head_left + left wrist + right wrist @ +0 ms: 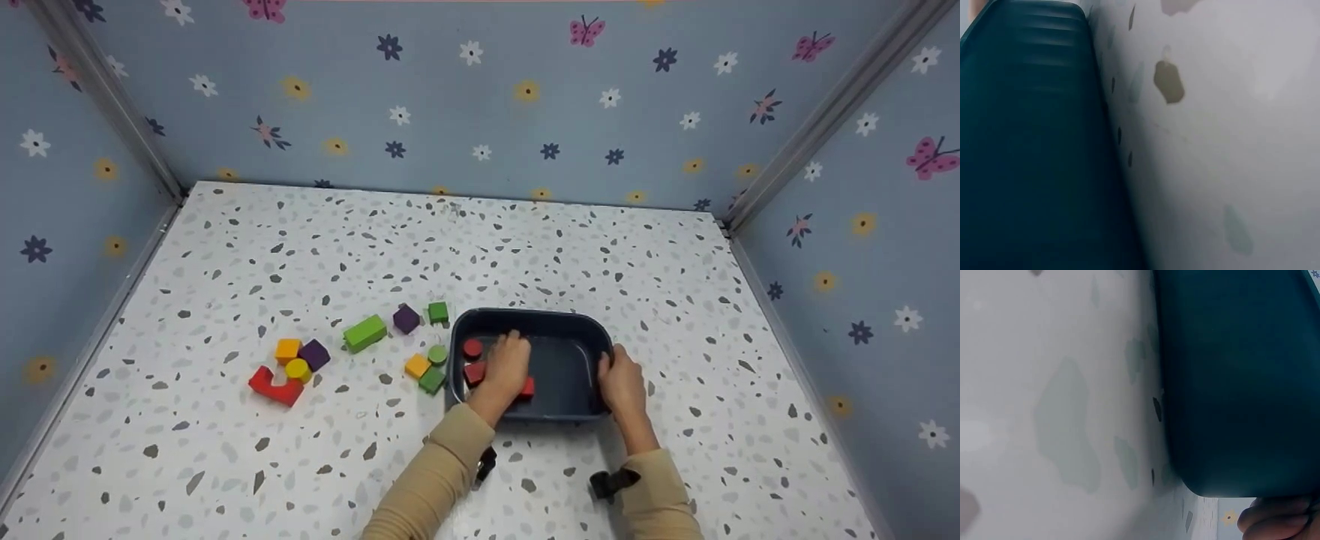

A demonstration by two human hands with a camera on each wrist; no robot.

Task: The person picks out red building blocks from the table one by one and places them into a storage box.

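Note:
A dark blue plastic tub (559, 415) stands on the speckled tabletop. My left hand (508, 367) reaches down inside it, and its fingertips are hidden, so I cannot tell what they hold. Around that hand in the tub lie a red cylinder (472, 348), a red block (474, 373) and another red block (528, 388). My right hand (622, 379) grips the tub's right wall, thumb at the rim. In the right wrist view, curled fingers (1275, 520) show beside the tub's end. The left wrist view is filled by the tub's outer side (1033, 140) and tabletop.
Just left of the tub are a green cylinder (437, 355), an orange block (418, 366) and green blocks (432, 379). Farther left lie a long green block (365, 333), purple blocks (406, 319), a yellow cylinder (298, 370) and a red arch (275, 387). Patterned panels (480, 97) enclose the table.

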